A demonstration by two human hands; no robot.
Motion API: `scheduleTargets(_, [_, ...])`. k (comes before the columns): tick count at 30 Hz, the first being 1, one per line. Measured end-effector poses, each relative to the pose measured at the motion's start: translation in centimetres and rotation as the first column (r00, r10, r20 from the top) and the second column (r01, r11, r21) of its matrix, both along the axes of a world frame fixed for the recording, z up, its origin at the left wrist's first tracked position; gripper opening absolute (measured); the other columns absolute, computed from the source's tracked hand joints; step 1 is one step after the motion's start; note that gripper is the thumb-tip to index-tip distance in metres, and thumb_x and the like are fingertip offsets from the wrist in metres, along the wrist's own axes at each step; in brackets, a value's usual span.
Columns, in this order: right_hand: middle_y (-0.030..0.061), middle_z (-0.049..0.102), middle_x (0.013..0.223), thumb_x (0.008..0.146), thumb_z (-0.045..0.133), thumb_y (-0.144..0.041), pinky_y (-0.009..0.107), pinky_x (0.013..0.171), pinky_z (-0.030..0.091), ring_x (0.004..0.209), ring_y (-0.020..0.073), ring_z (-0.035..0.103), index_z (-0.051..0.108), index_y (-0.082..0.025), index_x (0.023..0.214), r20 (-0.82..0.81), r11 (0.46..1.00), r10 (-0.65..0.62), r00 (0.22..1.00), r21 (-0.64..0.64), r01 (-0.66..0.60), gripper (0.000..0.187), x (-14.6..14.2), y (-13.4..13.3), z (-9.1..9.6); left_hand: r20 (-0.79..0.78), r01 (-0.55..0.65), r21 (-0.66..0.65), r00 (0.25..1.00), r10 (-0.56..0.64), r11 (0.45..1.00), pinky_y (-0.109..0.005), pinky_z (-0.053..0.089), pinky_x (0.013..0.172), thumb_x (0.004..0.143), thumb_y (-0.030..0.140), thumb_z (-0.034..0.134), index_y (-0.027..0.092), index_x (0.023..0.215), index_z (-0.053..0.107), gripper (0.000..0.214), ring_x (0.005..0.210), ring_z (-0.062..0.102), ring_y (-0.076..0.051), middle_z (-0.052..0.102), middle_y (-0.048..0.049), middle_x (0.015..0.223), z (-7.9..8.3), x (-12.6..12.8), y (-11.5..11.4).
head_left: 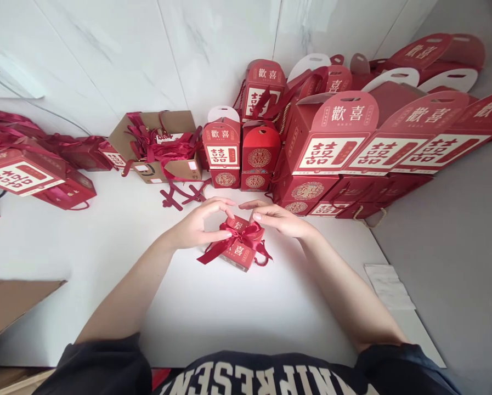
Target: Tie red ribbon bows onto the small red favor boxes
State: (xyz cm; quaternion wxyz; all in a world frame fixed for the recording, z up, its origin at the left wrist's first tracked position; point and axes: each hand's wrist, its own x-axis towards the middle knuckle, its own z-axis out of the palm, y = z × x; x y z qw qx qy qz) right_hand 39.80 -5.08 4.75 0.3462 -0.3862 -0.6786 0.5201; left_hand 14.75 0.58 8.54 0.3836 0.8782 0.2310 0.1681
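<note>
A small red cardboard gift box, tied with a glossy dark-red satin ribbon bow, is sitting near the middle of the white surface, its long axis pointing away from the person, slightly skewed. The left hand and right hand are curving over it, partly open, fingers touching it; how firmly is hard to tell. Behind, red printed gift boxes are crowding the marble-patterned wall, and a kraft cardboard carton is holding tangled red ribbons.

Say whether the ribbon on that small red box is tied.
Tied. The red ribbon sits in a bow with loose tails on the small red box, between the left hand and right hand.
</note>
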Motion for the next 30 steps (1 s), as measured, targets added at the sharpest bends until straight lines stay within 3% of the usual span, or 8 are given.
scheduleTargets(3, [0.0075,0.048,0.141,0.089,0.059,-0.048,0.040,0.111,0.031,0.133,0.0239,0.042,0.067,-0.018,0.076,0.025,0.999,0.031,0.999,-0.027,-0.031,0.033,0.2,-0.1,0.3,-0.042,0.039,0.042,0.998,-0.038,0.998,-0.040,0.035,0.109,0.083,0.030,0.065,0.021,0.094,0.066,0.014,0.123,0.049,-0.022,0.051,-0.0069,0.129,0.2,-0.8,0.9])
scheduleTargets(6, [0.0085,0.049,0.141,0.088,0.062,-0.045,0.040,0.110,0.031,0.131,0.0243,0.044,0.065,-0.017,0.071,0.024,0.998,0.055,0.998,-0.031,-0.055,0.033,0.3,0.0,0.2,-0.083,0.048,0.056,0.996,-0.043,0.997,-0.034,0.041,0.099,0.084,0.032,0.065,0.021,0.085,0.070,0.012,0.105,0.054,-0.018,0.053,-0.0049,0.108,-0.5,-1.0,1.5])
scheduleTargets(11, [0.0097,0.051,0.141,0.088,0.061,-0.042,0.040,0.111,0.030,0.134,0.0250,0.042,0.069,-0.016,0.073,-0.010,0.990,0.141,0.990,-0.023,-0.141,0.031,0.6,0.1,0.2,-0.103,0.054,-0.052,0.993,-0.060,0.997,-0.028,0.043,0.082,0.088,0.036,0.059,0.019,0.080,0.067,0.021,0.082,0.053,-0.014,0.050,-0.0011,0.086,-1.4,-0.6,1.4])
scheduleTargets(14, [0.0102,0.051,0.140,0.088,0.062,-0.041,0.040,0.108,0.033,0.129,0.0251,0.047,0.068,-0.016,0.072,-0.034,0.982,0.182,0.983,-0.042,-0.183,0.031,0.6,0.2,0.0,-0.118,0.050,-0.045,0.992,-0.055,0.998,-0.028,0.041,0.079,0.079,0.044,0.069,0.017,0.068,0.060,0.030,0.080,0.050,-0.015,0.049,0.0004,0.080,-1.6,-0.1,1.1])
scheduleTargets(18, [0.0100,0.051,0.138,0.088,0.062,-0.043,0.040,0.106,0.035,0.125,0.0246,0.050,0.065,-0.015,0.069,-0.052,0.981,0.180,0.982,-0.060,-0.183,0.034,0.4,0.3,-0.6,-0.142,0.044,-0.024,0.989,-0.047,0.999,-0.027,0.041,0.078,0.067,0.050,0.077,0.017,0.067,0.060,0.037,0.082,0.047,-0.016,0.046,0.0012,0.078,-2.1,0.2,1.0])
scheduleTargets(30, [0.0103,0.050,0.137,0.089,0.061,-0.041,0.036,0.101,0.038,0.122,0.0226,0.050,0.063,-0.014,0.068,-0.129,0.974,0.211,0.969,-0.059,-0.220,0.034,0.7,0.5,-1.8,0.159,0.151,-0.281,0.981,-0.109,0.948,-0.025,0.038,0.067,0.063,0.032,0.084,0.015,0.057,0.048,0.040,0.071,0.046,-0.011,0.043,0.0020,0.077,-5.2,-0.2,2.5])
